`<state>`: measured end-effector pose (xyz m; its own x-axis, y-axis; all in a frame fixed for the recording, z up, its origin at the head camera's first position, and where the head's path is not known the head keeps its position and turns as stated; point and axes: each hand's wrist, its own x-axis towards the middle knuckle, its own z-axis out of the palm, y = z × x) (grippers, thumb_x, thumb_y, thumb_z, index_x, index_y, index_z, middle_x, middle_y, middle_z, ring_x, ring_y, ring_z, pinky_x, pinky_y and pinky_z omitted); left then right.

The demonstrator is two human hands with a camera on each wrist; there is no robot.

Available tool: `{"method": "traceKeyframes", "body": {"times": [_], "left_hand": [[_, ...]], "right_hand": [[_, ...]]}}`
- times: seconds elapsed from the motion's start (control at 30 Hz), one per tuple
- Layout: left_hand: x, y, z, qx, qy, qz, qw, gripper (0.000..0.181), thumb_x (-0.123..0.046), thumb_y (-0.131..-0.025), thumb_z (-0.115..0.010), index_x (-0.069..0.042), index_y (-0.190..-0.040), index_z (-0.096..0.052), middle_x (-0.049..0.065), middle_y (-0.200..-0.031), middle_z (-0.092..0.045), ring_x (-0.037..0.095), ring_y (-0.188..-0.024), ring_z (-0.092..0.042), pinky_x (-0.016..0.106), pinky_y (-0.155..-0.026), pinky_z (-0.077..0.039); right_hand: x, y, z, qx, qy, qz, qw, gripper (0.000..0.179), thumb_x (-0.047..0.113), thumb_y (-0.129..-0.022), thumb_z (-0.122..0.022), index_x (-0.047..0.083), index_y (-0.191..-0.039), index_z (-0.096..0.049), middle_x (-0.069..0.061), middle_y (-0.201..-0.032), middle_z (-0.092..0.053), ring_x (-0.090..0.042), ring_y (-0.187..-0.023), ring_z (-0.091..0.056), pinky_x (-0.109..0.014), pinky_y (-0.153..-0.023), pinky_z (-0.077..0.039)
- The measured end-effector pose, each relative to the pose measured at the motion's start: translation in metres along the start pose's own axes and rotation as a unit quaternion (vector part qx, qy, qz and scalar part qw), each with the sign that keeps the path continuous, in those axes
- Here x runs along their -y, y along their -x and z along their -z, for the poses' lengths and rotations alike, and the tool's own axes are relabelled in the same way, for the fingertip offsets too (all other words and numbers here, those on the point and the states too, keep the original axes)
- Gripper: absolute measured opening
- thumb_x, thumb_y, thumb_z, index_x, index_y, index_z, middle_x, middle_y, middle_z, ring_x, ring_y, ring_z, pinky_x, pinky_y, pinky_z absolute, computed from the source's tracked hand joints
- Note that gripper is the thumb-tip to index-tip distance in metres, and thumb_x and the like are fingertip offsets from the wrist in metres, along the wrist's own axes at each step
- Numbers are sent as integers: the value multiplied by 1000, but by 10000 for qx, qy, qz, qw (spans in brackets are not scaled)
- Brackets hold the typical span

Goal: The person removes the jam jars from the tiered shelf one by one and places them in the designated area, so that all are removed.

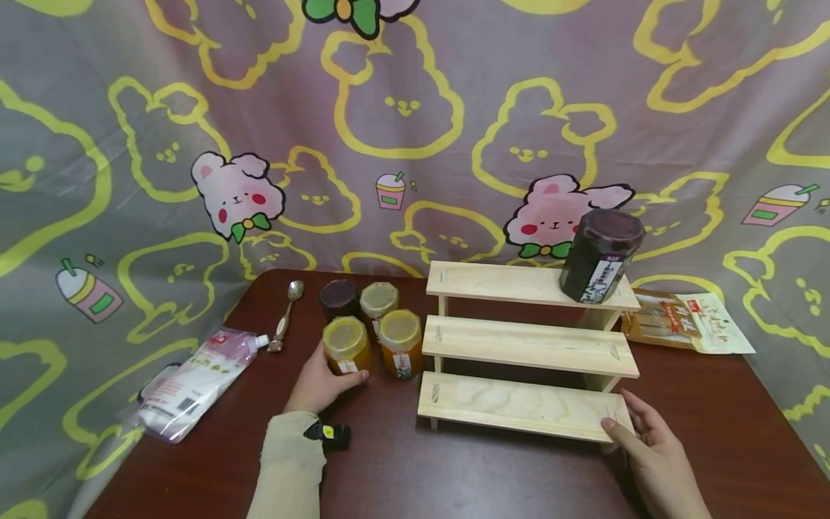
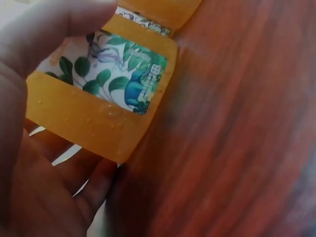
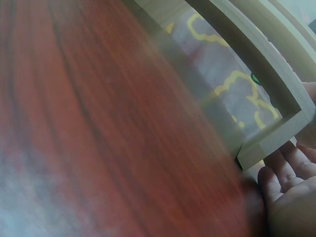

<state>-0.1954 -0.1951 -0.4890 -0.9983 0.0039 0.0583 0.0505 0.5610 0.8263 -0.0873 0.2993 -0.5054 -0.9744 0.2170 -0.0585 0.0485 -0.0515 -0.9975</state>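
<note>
A jar of amber-coloured jam with a yellowish lid is gripped by my left hand, thumb across its front and fingers round its far side. In the left wrist view, the jar shows a leafy printed label. Beside it stand another amber jar, a pale-lidded jar and a dark jar. At the right end of a three-step wooden display rack, my right hand holds the lowest step, thumb over its top edge. A large dark jar stands on the top step.
On the left lie a spouted pouch and a metal spoon. A flat food packet lies behind the rack's right end. The patterned curtain hangs along the back of the dark red-brown table.
</note>
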Motion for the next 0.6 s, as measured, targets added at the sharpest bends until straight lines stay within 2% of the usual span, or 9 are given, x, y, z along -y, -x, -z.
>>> {"method": "traceKeyframes", "body": {"times": [0.07,0.27,0.43,0.6], "left_hand": [[0,0,1,-49,-39,-69,10000,95,-30,-71,-93,-22,-148,-38,9,-132,-60,29,-122,-57,50,-103,-44],[-2,2,4,-276,64,-172,9994,98,-30,-69,-94,-22,-149,-38,9,-131,-61,29,-120,-57,49,-102,-44],[-5,4,8,-575,322,-133,9977,87,-27,-71,-93,-19,-141,-43,9,-129,-59,30,-118,-57,51,-100,-45],[-12,3,12,-855,504,-320,9946,80,-23,-72,-92,-16,-136,-45,9,-128,-57,30,-117,-55,52,-101,-44]], "right_hand": [[0,0,0,-42,61,-75,9999,82,13,-97,-68,-10,-154,-14,23,-113,-57,8,-103,-59,-15,-81,-53],[0,0,-1,0,-52,59,10000,79,10,-97,-67,-11,-153,-15,23,-114,-59,7,-104,-60,-15,-81,-53],[-1,1,-1,75,-155,213,9996,75,7,-98,-65,-12,-152,-16,23,-115,-60,7,-105,-60,-15,-81,-53],[-2,1,0,38,-144,170,9997,76,8,-98,-66,-12,-152,-16,23,-114,-61,6,-103,-61,-16,-80,-53]]}}
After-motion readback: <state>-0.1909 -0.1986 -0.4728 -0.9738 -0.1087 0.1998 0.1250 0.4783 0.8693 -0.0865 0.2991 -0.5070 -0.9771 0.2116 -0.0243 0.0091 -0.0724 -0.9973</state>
